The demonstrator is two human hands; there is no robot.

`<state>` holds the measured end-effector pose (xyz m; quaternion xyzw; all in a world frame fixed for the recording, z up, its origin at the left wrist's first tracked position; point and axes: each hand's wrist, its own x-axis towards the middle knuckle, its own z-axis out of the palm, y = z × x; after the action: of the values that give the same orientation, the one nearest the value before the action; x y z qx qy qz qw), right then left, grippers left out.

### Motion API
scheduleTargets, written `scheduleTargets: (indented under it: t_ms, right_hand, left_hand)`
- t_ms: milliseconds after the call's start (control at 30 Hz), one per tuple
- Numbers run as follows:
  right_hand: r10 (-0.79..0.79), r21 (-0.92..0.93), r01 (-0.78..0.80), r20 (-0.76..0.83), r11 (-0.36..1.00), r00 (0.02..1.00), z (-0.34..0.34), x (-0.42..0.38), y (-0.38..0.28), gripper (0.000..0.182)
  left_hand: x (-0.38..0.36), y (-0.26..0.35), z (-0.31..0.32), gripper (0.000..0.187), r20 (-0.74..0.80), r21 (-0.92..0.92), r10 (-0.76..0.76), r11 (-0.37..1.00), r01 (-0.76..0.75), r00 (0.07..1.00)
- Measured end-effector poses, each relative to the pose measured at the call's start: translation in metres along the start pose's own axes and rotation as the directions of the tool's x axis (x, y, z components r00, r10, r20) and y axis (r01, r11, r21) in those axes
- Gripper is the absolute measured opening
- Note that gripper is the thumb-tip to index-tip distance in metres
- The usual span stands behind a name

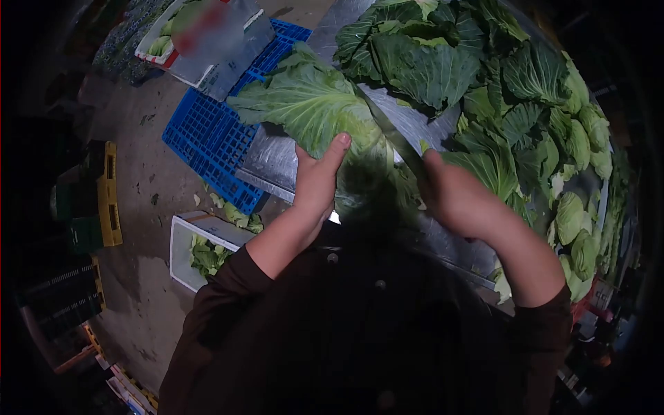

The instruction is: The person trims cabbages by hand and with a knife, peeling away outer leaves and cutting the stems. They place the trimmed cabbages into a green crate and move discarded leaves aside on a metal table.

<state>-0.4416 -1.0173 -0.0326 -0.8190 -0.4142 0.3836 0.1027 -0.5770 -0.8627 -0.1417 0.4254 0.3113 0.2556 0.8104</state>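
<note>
A leafy green cabbage (304, 97) is gripped low on its near side by my left hand (319, 176), the thumb pressed along its leaves and the other fingers mostly hidden. Its large outer leaves spread up and to the left over the metal table (266, 159). In my closed right hand (456, 194) is a knife (393, 131), whose long dark blade points up and left and lies along the right side of the cabbage. Shadow covers the part of the cabbage nearest my body.
Dark-leaved cabbages (422, 62) pile up at the back, and paler trimmed heads (570, 218) lie along the right. Left of the table are a blue plastic pallet (207, 138), a white box (181, 256) with leaves inside, and another foam box (155, 52).
</note>
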Motion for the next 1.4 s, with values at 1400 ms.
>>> scheduleTargets:
  t_ms: [1400]
  right_hand:
    - [0.429, -0.477, -0.737, -0.606, 0.478, 0.67, 0.089, -0.077, 0.274, 0.02]
  left_hand:
    - [0.035, 0.086, -0.077, 0.082, 0.258, 0.623, -0.092, 0.777, -0.093, 0.962]
